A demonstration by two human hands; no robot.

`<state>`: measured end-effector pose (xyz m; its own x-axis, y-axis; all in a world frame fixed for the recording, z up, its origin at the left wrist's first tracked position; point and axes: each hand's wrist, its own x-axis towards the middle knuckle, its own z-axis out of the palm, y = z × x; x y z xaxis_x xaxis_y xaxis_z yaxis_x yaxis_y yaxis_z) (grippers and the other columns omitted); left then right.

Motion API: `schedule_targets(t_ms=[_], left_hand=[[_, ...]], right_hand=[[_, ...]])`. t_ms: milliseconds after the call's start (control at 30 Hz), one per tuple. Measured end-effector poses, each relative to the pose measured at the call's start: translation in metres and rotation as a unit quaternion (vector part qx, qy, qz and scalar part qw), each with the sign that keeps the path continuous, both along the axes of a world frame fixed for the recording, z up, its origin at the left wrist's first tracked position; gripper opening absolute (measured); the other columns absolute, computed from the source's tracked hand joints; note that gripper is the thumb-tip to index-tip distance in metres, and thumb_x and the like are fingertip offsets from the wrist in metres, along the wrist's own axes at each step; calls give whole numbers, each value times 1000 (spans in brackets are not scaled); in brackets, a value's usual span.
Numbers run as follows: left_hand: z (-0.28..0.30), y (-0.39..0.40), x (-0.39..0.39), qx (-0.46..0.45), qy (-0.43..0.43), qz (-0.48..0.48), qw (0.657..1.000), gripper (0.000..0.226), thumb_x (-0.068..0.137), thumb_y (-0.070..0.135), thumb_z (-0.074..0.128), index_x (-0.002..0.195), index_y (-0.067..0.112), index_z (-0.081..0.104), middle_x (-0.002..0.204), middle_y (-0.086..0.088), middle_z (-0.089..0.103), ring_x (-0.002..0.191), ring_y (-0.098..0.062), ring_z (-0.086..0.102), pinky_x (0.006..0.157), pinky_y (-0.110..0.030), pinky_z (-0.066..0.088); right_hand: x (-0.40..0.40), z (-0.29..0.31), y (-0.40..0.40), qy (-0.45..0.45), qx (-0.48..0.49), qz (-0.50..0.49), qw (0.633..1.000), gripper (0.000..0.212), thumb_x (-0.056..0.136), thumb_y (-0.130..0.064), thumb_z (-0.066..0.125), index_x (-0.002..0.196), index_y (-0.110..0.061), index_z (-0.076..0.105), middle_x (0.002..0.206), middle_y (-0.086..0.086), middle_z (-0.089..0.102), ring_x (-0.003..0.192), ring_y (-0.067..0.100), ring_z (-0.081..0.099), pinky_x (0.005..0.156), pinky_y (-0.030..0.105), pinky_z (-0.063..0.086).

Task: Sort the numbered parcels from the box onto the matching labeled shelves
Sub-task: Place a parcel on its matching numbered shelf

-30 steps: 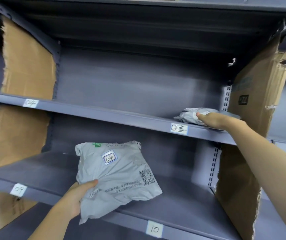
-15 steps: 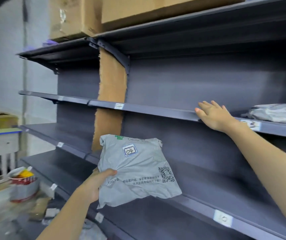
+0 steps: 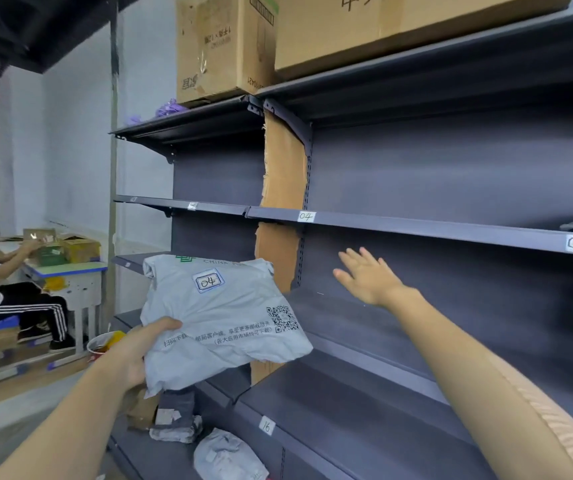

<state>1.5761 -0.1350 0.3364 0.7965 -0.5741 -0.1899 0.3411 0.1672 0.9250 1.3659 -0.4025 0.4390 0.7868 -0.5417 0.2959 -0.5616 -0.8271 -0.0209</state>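
The left hand (image 3: 132,355) grips the grey plastic mailer parcel marked 04 (image 3: 222,320) in mid-air below the dark metal shelf labelled 04 (image 3: 416,226), while the right hand (image 3: 368,278) hovers empty, fingers spread wide.

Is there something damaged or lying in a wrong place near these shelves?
Yes. The cardboard divider beside the 04 label has torn, ragged edges. Two grey parcels lie low beside the bottom shelf, not on a labeled shelf.
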Motion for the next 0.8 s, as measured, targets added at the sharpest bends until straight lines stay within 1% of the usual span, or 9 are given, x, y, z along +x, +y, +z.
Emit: schedule_targets(t_ms=[67, 100, 133, 200, 300, 367, 567, 700, 800], left_hand=[[6, 5, 9, -8, -6, 0, 1000, 43, 87, 10, 60, 127, -2, 55, 123, -23, 60, 113, -37, 57, 80, -43, 49], [11, 5, 12, -13, -9, 1, 1000, 42, 88, 11, 60, 127, -2, 55, 122, -23, 61, 110, -37, 59, 82, -44, 49], [17, 2, 13, -22, -13, 2, 1000, 38, 89, 12, 59, 124, -3, 57, 118, -23, 63, 102, -35, 62, 82, -43, 49], [31, -8, 16, -45, -28, 0, 999, 27, 91, 13, 57, 113, -1, 61, 98, -18, 70, 84, -29, 66, 79, -40, 50], [58, -33, 21, -70, -43, -6, 997, 15, 92, 15, 57, 92, 2, 63, 69, -11, 72, 63, -24, 69, 62, -32, 56], [84, -51, 27, -79, -58, -14, 995, 15, 91, 17, 59, 85, 5, 63, 63, -9, 71, 51, -21, 68, 49, -32, 55], [174, -126, 48, -76, -137, -51, 986, 14, 93, 15, 58, 85, 4, 60, 57, -10, 69, 45, -20, 66, 38, -32, 52], [195, -175, 57, -67, -143, -87, 984, 18, 92, 15, 60, 80, 2, 60, 51, -9, 66, 40, -19, 64, 34, -29, 50], [205, -202, 67, -65, -156, -97, 981, 18, 90, 18, 63, 83, 2, 60, 53, -8, 67, 43, -19, 64, 38, -27, 51]], right_hand=[[9, -10, -1, 11, 22, -9, 1000, 57, 103, -41, 19, 153, -16, 6, 160, 0, -1, 147, 19, -7, 118, 40, 0], [12, -13, -3, 15, 31, -15, 999, 57, 103, -41, 19, 153, -16, 5, 160, 0, -2, 147, 19, -7, 118, 40, 0], [15, -15, -6, 18, 38, -21, 999, 57, 103, -41, 18, 153, -16, 5, 160, 1, -2, 147, 20, -7, 118, 40, 0], [22, -18, -12, 23, 46, -29, 998, 58, 103, -42, 18, 153, -16, 4, 160, 1, -2, 147, 20, -7, 118, 41, 1], [34, -22, -24, 28, 50, -33, 998, 58, 103, -42, 19, 153, -16, 4, 160, 0, -2, 147, 19, -7, 118, 40, 1], [43, -25, -34, 30, 57, -33, 997, 58, 103, -41, 19, 153, -16, 4, 160, 1, -3, 147, 20, -7, 118, 40, 1], [76, -29, -75, 17, 71, -31, 997, 57, 103, -41, 18, 153, -16, 4, 160, 1, -2, 147, 19, -8, 118, 39, 0], [93, -27, -102, 9, 71, -46, 996, 57, 103, -42, 18, 153, -17, 3, 160, 0, -3, 147, 18, -9, 118, 38, -1], [102, -28, -114, 15, 79, -54, 995, 57, 103, -42, 18, 153, -17, 3, 160, 0, -2, 147, 18, -8, 118, 38, -1]])
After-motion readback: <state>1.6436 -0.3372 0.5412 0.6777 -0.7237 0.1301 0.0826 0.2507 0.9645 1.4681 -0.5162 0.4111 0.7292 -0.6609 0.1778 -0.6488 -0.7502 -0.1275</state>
